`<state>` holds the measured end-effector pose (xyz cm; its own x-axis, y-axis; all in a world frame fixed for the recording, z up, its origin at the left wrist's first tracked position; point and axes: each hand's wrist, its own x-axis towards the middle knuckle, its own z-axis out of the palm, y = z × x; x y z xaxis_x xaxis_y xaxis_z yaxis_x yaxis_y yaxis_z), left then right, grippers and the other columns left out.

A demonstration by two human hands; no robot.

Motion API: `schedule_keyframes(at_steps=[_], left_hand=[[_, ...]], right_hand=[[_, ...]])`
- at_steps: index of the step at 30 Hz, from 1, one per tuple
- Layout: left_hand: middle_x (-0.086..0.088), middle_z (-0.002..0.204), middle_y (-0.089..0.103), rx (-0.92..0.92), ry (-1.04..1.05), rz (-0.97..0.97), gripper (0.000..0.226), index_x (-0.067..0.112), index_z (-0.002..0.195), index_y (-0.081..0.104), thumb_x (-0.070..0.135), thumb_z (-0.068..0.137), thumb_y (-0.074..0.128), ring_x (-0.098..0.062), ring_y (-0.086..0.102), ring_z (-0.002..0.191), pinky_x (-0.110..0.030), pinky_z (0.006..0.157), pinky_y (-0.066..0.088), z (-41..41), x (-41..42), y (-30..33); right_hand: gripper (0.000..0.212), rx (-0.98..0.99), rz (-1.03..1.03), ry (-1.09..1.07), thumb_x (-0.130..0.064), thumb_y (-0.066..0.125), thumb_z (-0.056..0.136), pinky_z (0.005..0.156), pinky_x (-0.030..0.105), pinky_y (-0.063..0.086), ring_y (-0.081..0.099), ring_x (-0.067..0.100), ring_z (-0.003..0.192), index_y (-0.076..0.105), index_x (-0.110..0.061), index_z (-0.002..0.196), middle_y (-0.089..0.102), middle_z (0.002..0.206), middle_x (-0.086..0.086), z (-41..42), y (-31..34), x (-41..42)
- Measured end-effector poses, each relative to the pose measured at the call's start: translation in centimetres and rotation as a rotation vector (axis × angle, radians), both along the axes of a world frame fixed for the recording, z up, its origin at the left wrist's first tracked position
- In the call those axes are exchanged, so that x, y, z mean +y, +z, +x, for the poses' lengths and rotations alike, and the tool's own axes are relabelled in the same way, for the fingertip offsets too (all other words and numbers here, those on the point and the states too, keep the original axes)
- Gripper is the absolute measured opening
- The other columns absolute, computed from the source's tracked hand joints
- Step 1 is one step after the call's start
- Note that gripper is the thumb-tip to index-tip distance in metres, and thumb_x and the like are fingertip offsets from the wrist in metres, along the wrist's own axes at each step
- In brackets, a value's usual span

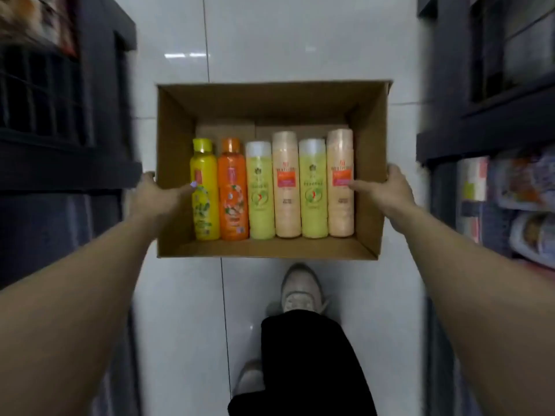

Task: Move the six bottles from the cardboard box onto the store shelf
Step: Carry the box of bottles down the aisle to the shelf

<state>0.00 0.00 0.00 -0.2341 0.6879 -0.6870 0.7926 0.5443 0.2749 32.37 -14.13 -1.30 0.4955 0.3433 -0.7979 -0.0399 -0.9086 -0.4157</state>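
Hands grip an open brown cardboard box (371, 139) from both sides, holding it above the white glossy tiled floor (300, 40). The left hand (151, 193) clasps the box's left wall, its thumb reaching inside over the rim and its fingers hidden behind the wall. The right hand (387, 192) clasps the right wall the same way, its thumb lying inside against the nearest bottle.

Between the two hands, six plastic bottles lie flat on the box floor in one row, side by side and touching, caps pointing away from the person. Just beside the left thumb is a yellow bottle with a yellow cap (205, 190). Next to it lies an orange bottle with an orange cap (232, 190), then a lime-green bottle with a white cap (259, 193), a pale peach bottle with a red label (286, 187), a second lime-green bottle with a white cap (313, 190), and, under the right thumb, a second pale peach bottle with a red label (340, 205).

Beyond the left hand stands a dark shelf unit (60, 139). Beyond the right hand stands another dark store shelf (480, 136), with blurred coloured packages (516, 187) on a lower level. Nearer the person than the hands, a light-coloured shoe (301, 289) and a black trouser leg (309, 364) show over the tiles.
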Motion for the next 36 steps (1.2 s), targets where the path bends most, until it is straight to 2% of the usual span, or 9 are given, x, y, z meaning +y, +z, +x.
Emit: schedule_keyframes(at_steps=[2, 4, 6, 14, 18, 25, 28, 31, 36], left_hand=[[-0.013, 0.127, 0.062, -0.058, 0.082, 0.035, 0.068, 0.011, 0.129, 0.053, 0.038, 0.072, 0.077, -0.033, 0.061, 0.112, -0.046, 0.096, 0.05, 0.7, 0.2, -0.8], [-0.015, 0.128, 0.061, -0.075, 0.099, 0.029, 0.054, 0.01, 0.13, 0.054, 0.026, 0.081, 0.071, -0.034, 0.06, 0.113, -0.04, 0.095, 0.049, 0.3, 0.7, -1.6], [-0.017, 0.132, 0.058, -0.002, 0.019, 0.017, 0.046, 0.007, 0.133, 0.051, 0.021, 0.09, 0.061, -0.036, 0.057, 0.117, -0.037, 0.092, 0.046, 0.0, 1.1, -1.7], [-0.02, 0.13, 0.057, 0.087, -0.091, -0.019, 0.042, 0.006, 0.133, 0.049, 0.018, 0.093, 0.055, -0.04, 0.056, 0.114, -0.045, 0.096, 0.047, 0.2, 0.2, 4.4], [-0.02, 0.126, 0.06, 0.074, -0.131, -0.065, 0.04, 0.006, 0.13, 0.053, 0.017, 0.092, 0.057, -0.038, 0.058, 0.111, -0.044, 0.095, 0.049, 1.9, 1.0, 11.0], [-0.021, 0.12, 0.064, 0.066, -0.223, -0.073, 0.034, 0.007, 0.124, 0.059, 0.015, 0.091, 0.056, -0.039, 0.059, 0.109, -0.038, 0.092, 0.048, 5.1, 2.8, 24.1], [-0.019, 0.116, 0.065, 0.052, -0.235, -0.074, 0.032, 0.01, 0.122, 0.06, 0.017, 0.091, 0.056, -0.037, 0.061, 0.103, -0.038, 0.086, 0.051, 5.7, 4.2, 27.9], [-0.017, 0.116, 0.066, 0.029, -0.211, -0.095, 0.031, 0.012, 0.121, 0.061, 0.017, 0.091, 0.057, -0.036, 0.062, 0.101, -0.039, 0.086, 0.052, 6.1, 6.2, 30.3], [-0.016, 0.111, 0.066, -0.012, -0.166, -0.129, 0.029, 0.01, 0.12, 0.061, 0.016, 0.092, 0.055, -0.027, 0.059, 0.086, -0.034, 0.078, 0.049, 6.9, 11.6, 33.5]], right_hand=[[0.09, -0.03, 0.036, -0.015, -0.047, 0.08, 0.062, 0.101, 0.045, 0.047, 0.056, 0.026, 0.121, 0.044, -0.015, 0.138, 0.057, 0.134, 0.005, 0.0, -1.2, 0.2], [0.046, -0.143, 0.022, 0.027, -0.028, 0.066, 0.084, 0.089, 0.035, 0.049, 0.061, 0.027, 0.109, 0.056, -0.008, 0.124, 0.064, 0.119, 0.01, 0.4, -1.8, 0.1], [0.026, -0.256, 0.014, 0.076, -0.014, 0.055, 0.092, 0.078, 0.029, 0.045, 0.06, 0.024, 0.094, 0.06, -0.003, 0.116, 0.066, 0.112, 0.015, 0.6, -1.8, -0.1], [0.034, -0.262, -0.002, 0.095, -0.011, 0.054, 0.093, 0.088, 0.029, 0.047, 0.061, 0.024, 0.104, 0.056, -0.006, 0.127, 0.064, 0.121, 0.012, 0.6, 3.3, -1.2], [0.028, -0.231, -0.064, 0.091, -0.01, 0.056, 0.092, 0.079, 0.032, 0.048, 0.058, 0.023, 0.088, 0.058, -0.003, 0.12, 0.064, 0.106, 0.013, 1.8, 10.0, -1.1], [0.03, -0.252, -0.16, 0.06, -0.012, 0.059, 0.09, 0.077, 0.036, 0.048, 0.062, 0.038, 0.102, 0.06, 0.009, 0.112, 0.065, 0.112, 0.026, 4.2, 22.9, -0.5], [0.029, -0.266, -0.148, 0.072, -0.009, 0.058, 0.09, 0.078, 0.031, 0.043, 0.061, 0.038, 0.107, 0.061, 0.007, 0.115, 0.065, 0.115, 0.024, 5.0, 26.9, 1.2], [0.032, -0.264, -0.151, 0.071, -0.013, 0.059, 0.09, 0.09, 0.037, 0.046, 0.059, 0.037, 0.113, 0.061, 0.002, 0.118, 0.064, 0.121, 0.022, 6.0, 29.7, 3.5], [0.029, -0.258, -0.148, 0.094, -0.014, 0.06, 0.09, 0.088, 0.04, 0.051, 0.063, 0.034, 0.102, 0.063, -0.003, 0.117, 0.067, 0.115, 0.02, 8.0, 33.1, 10.0]])
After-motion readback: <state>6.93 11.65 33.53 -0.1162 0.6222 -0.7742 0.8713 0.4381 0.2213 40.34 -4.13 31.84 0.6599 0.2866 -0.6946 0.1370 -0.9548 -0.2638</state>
